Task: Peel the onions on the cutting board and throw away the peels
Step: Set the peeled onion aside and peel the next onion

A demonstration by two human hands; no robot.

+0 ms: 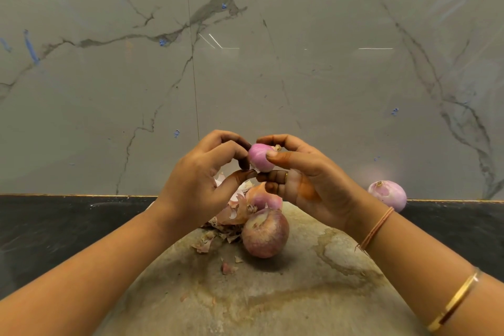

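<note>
While aloft, onion (259,157) between both hands (201,180) (313,183)

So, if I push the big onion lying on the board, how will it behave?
The big onion looks round, so it would probably roll across the cutting board. Its papery skin seems loose and may flake or slip when gripped.

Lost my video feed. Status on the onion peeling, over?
Left hand and right hand grip small onion above cutting board. Large onion, second onion, peel pile on board. Pink onion on counter, right. Nothing blocking.
</note>
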